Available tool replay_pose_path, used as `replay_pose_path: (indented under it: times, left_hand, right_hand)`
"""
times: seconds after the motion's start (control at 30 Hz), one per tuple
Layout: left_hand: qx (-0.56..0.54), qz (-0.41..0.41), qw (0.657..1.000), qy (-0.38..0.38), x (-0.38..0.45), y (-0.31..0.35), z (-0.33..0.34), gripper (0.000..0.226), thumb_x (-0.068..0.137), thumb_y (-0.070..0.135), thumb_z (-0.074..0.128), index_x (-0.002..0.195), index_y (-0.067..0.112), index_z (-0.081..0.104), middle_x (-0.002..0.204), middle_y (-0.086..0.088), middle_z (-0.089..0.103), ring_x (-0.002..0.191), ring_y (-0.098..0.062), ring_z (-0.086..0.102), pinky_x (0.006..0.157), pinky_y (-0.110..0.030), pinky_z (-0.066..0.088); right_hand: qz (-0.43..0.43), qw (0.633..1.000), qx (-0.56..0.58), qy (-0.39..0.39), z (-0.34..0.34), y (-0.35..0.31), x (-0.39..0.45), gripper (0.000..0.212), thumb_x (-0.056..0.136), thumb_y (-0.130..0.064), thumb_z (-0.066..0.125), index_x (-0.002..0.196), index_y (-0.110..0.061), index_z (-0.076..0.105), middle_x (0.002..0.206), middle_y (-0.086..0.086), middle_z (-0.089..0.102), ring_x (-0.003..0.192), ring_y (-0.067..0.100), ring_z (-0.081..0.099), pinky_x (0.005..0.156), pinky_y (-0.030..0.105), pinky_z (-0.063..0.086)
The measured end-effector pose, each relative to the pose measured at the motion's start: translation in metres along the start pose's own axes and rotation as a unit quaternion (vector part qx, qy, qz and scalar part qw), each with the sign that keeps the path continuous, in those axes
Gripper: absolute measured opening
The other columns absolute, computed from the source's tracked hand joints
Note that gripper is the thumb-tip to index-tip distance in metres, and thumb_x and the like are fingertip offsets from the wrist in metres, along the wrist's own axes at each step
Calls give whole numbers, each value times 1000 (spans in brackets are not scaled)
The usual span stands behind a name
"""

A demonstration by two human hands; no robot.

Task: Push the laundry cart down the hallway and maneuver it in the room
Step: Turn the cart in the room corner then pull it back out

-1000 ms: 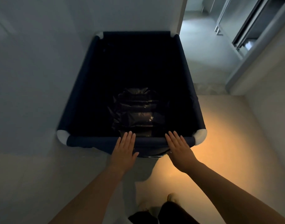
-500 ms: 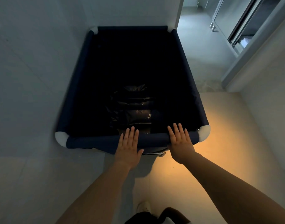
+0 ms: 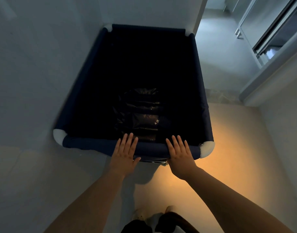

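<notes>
The laundry cart (image 3: 87, 145) is a deep dark-blue fabric bin with white corner caps, directly in front of me. A crumpled black plastic bag (image 3: 141, 113) lies at its bottom. My left hand (image 3: 125, 156) rests flat on the cart's near rim, fingers stretched out and slightly apart. My right hand (image 3: 180, 157) lies flat on the same rim further right, near the white corner cap (image 3: 207, 148). Neither hand curls around the rim. The cart's far end touches or nearly touches the wall corner ahead.
A pale wall (image 3: 35, 73) runs close along the cart's left side. A wall corner (image 3: 199, 15) stands at the cart's far right end, with a hallway floor (image 3: 218, 52) beyond. A sliding door frame (image 3: 269, 52) is at right. My shoes (image 3: 144, 214) show below.
Both hands went from reaching the near rim to lying flat on it. The cart has swung so its far end points a little more to the right, toward the hallway opening.
</notes>
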State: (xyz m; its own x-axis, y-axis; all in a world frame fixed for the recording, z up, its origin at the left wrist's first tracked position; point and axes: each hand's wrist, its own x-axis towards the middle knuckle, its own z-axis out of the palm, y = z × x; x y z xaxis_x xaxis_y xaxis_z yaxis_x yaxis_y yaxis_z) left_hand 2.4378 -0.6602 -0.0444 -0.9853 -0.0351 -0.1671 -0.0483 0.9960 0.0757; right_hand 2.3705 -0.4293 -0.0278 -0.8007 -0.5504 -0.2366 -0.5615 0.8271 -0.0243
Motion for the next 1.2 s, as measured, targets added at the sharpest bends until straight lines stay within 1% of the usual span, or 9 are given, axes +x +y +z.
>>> replay_pose_path:
  times: [0.13,0.23,0.37,0.6,0.73,0.83,0.9,1.03,1.2]
  left_hand:
    - [-24,6,999,36,-2,6,-9,104,88,47,54,138,15,-32,150,-5,-15,143,-32,1,112,-42,-8]
    - [-1,-2,1000,27,-1,5,-2,91,95,50,35,130,18,-43,145,0,-36,136,-24,-30,111,-41,-19]
    - [-2,-4,1000,-8,-1,3,2,82,96,51,23,126,19,-46,134,2,-53,133,-24,-38,110,-43,-22]
    - [1,18,1000,9,0,-3,4,86,94,52,30,134,19,-39,145,-1,-39,136,-22,-31,111,-42,-18]
    - [-10,20,1000,13,-2,0,-5,93,88,48,52,144,13,-13,156,-12,7,143,-31,1,111,-43,-5]
    - [15,17,1000,3,0,-1,-2,85,94,52,33,136,23,-35,150,-9,-23,136,-28,-26,110,-44,-23]
    - [36,12,999,-7,0,-3,2,83,95,54,23,127,18,-45,144,-6,-36,130,-26,-38,107,-43,-29]
    - [20,15,1000,-9,-1,-4,0,78,95,53,23,131,20,-38,144,-7,-37,130,-27,-37,106,-42,-30]
    - [25,3,999,-23,0,-3,-1,82,95,55,19,124,17,-47,141,-7,-43,128,-27,-41,107,-44,-30]
  right_hand:
    - [-44,999,6,-4,-3,7,0,77,93,-36,48,148,-16,-2,158,14,4,142,35,-9,114,50,-6]
    - [-54,998,6,16,-5,7,-3,82,83,-33,64,147,-11,18,154,17,22,141,37,8,113,55,13]
    - [-64,997,1,33,0,10,-2,84,77,-34,71,145,-9,29,150,18,31,139,39,20,110,57,23]
    - [-75,996,0,57,6,15,-2,73,86,-34,59,146,-12,25,152,14,29,141,35,16,113,52,10]
    - [-71,996,27,40,4,16,0,67,92,-22,49,149,-18,12,156,7,21,144,26,9,113,39,-3]
    - [-77,995,49,28,3,22,5,61,99,-21,38,149,-25,4,158,1,13,144,19,-1,112,32,-10]
    - [-76,995,49,31,5,23,6,59,99,-21,37,149,-26,5,158,0,14,144,19,-1,112,32,-10]
    - [-74,996,43,36,8,19,6,60,99,-21,38,149,-27,5,158,0,15,144,19,-1,111,32,-11]
    - [-72,996,44,39,9,19,7,61,98,-19,41,149,-27,7,157,0,16,144,19,-1,112,33,-9]
